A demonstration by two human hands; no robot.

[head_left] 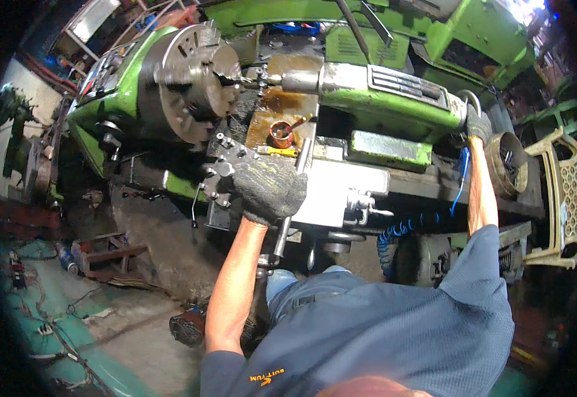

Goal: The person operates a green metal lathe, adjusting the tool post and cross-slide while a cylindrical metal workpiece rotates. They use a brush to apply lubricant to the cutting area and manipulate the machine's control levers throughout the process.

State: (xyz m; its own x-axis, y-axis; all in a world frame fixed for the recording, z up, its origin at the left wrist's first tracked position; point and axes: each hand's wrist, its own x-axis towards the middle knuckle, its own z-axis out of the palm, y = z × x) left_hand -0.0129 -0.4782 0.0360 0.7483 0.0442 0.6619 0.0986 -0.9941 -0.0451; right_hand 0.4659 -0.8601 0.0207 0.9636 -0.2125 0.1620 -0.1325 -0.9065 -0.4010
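My left hand point(266, 190), in a dark grey work glove, is closed round a long metal bar point(281, 239) that slants across the lathe carriage. It rests beside the tool post point(224, 169). My right hand point(479, 126), gloved the same way, grips the handwheel point(472, 100) at the right end of the green tailstock point(394, 92); its fingers are partly hidden. From the tailstock quill point(300, 81) a tool points toward the large lathe chuck point(196, 79). A small red-brown can point(280, 134) with a brush handle point(303, 122) leaning in it stands on the oily carriage.
A yellow-handled tool point(276, 151) lies below the can. Right of the lathe bed are a round metal bin point(507, 165) and a beige plastic chair point(566, 198). A blue coiled hose point(394, 241) hangs below the bed. Cables point(50, 331) cross the floor at left.
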